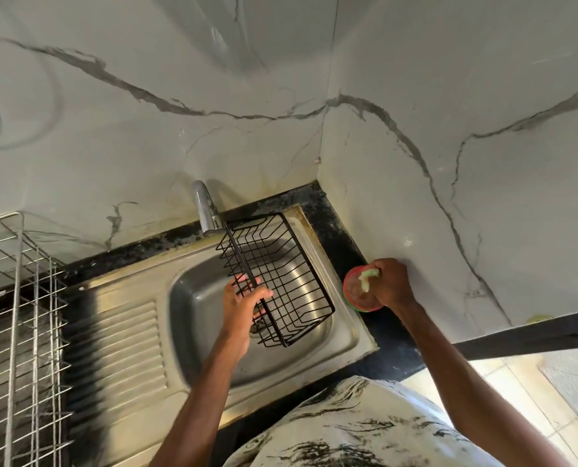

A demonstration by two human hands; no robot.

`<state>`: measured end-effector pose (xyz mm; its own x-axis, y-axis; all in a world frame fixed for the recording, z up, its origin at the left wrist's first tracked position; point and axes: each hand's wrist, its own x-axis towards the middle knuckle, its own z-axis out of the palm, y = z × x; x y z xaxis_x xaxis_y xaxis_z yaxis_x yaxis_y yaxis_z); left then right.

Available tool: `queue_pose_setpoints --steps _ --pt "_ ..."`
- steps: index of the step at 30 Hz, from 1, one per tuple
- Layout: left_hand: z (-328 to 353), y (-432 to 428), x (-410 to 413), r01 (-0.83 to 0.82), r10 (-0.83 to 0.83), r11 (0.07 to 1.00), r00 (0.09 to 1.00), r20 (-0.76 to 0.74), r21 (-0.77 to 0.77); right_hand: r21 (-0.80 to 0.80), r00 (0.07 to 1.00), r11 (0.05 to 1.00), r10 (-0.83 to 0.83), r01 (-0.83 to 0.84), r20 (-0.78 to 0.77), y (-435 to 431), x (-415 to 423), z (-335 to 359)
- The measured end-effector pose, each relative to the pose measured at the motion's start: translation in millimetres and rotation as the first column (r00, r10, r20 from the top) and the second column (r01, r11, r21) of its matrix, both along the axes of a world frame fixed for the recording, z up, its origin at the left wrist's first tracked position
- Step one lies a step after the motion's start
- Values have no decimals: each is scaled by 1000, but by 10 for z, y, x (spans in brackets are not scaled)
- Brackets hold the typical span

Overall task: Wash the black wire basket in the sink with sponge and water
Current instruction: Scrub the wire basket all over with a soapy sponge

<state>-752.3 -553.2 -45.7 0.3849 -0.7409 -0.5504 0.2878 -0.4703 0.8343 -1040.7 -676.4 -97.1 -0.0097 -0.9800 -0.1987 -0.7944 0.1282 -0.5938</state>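
Observation:
The black wire basket (282, 278) hangs tilted over the steel sink (210, 335), its far end just under the faucet (206, 207). My left hand (242, 306) grips the basket's near left rim. My right hand (391, 283) is at the counter's right side by the wall, fingers closed on a pale green sponge (368, 279). The sponge is pressed into a small round red and green soap tub (357, 298). No water runs from the faucet.
A silver wire dish rack (14, 315) stands at the left beside the ribbed drainboard (126, 352). A black counter strip (341, 244) borders the sink. Marble-patterned walls meet in a corner behind it. Tiled floor (530, 399) shows at lower right.

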Motion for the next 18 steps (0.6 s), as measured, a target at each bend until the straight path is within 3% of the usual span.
queue_pose_setpoints --steps 18 --pt "-227 72 133 4 -5 1000 1000 -22 -8 -133 997 991 36 -26 72 170 105 371"
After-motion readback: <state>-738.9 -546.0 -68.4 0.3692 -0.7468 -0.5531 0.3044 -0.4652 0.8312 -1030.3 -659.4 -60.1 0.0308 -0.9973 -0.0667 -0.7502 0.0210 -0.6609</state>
